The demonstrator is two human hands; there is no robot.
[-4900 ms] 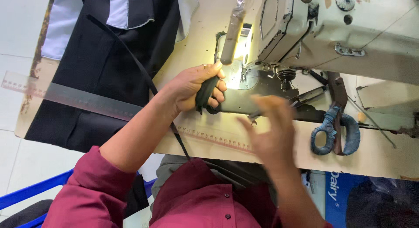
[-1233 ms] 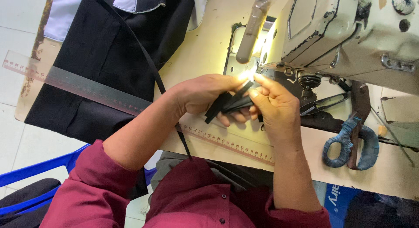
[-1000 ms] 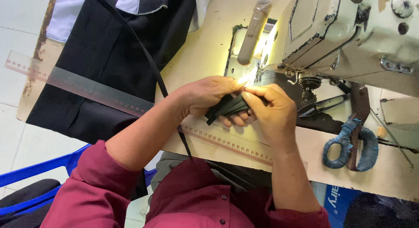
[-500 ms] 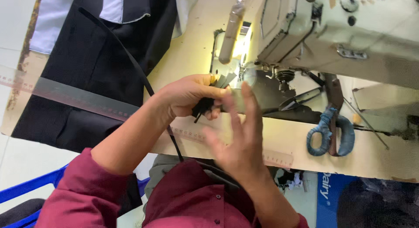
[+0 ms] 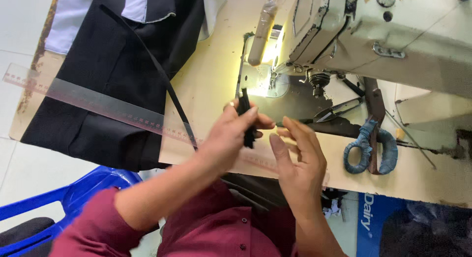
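Observation:
My left hand [image 5: 231, 134] pinches a narrow black fabric strip [image 5: 245, 114], held upright just in front of the lit needle area of the cream sewing machine [image 5: 373, 35]. A long black strap [image 5: 157, 75] trails from under that hand up across the dark fabric at the left. My right hand [image 5: 300, 153] hovers beside the strip with fingers spread and holds nothing. Both sleeves are maroon.
A clear ruler [image 5: 98, 107] lies across the black garment [image 5: 108, 65] on the tan table [image 5: 211, 80]. Large scissors with blue-wrapped handles [image 5: 371, 139] and small snips [image 5: 339, 109] lie right of the needle. A blue chair [image 5: 73, 198] sits at lower left.
My right hand let go of the black strip and drew back, fingers spread. My left hand turned the strip upright and kept hold of it.

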